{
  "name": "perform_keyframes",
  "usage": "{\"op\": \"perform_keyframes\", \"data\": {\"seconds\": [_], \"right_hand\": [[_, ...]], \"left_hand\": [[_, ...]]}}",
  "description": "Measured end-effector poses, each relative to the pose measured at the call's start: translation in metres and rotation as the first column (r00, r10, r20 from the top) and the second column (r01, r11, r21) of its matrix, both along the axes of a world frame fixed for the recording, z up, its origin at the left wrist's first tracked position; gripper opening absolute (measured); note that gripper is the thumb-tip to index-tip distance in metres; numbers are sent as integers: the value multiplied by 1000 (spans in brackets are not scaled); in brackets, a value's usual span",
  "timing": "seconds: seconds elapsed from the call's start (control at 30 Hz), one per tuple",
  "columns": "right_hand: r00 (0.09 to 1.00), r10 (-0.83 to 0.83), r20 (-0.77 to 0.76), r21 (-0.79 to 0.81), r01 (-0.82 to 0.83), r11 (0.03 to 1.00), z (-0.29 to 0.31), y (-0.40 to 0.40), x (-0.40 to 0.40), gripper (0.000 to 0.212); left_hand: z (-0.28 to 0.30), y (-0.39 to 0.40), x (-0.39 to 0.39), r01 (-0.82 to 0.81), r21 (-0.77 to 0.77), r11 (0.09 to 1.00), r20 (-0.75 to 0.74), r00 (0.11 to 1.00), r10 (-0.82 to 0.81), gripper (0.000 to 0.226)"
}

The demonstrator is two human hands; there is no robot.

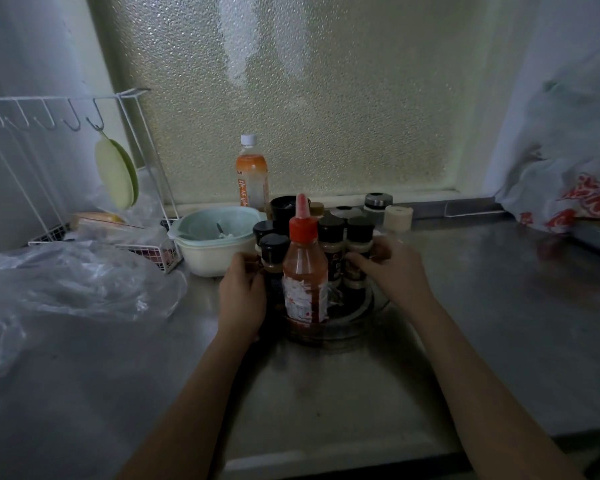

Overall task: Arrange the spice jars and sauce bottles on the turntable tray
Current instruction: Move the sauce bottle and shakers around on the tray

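A round clear turntable tray (355, 315) sits on the steel counter in the middle of the head view. On it stand a red-capped sauce bottle (305, 268) at the front and several black-capped spice jars, such as one at the left (274, 252) and one at the right (359, 242). My left hand (241, 292) wraps the tray's left side against the left jar. My right hand (394, 263) curls around the right jar at the tray's right side. The tray's left rim is hidden by my hand.
Behind the tray stand an orange drink bottle (252, 174), a stacked green and white bowl (215, 237), a dark cup and small jars (378, 204). A white wire rack (66, 168) and plastic bags (73, 282) lie left. A printed bag (575, 199) sits right.
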State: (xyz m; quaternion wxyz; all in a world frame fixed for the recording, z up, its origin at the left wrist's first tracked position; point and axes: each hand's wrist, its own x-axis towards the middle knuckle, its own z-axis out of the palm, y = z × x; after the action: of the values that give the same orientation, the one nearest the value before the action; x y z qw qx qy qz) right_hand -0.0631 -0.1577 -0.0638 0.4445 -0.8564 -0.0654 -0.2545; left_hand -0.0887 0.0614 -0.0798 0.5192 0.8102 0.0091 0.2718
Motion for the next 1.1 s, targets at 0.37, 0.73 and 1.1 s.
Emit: {"op": "perform_keyframes", "data": {"seconds": [0.37,0.73,1.1], "right_hand": [[938,-244,-247,243,304,921,-7,-44,64,80],[921,-365,134,367,296,882,22,-32,-11,48],[1000,17,16,57,-18,998,4,47,-67,49]], "left_hand": [[0,5,9,-172,-103,980,15,984,175,7],[-3,5,11,-189,-84,978,-38,982,186,13],[-2,7,9,-201,-113,973,-94,977,191,10]]}}
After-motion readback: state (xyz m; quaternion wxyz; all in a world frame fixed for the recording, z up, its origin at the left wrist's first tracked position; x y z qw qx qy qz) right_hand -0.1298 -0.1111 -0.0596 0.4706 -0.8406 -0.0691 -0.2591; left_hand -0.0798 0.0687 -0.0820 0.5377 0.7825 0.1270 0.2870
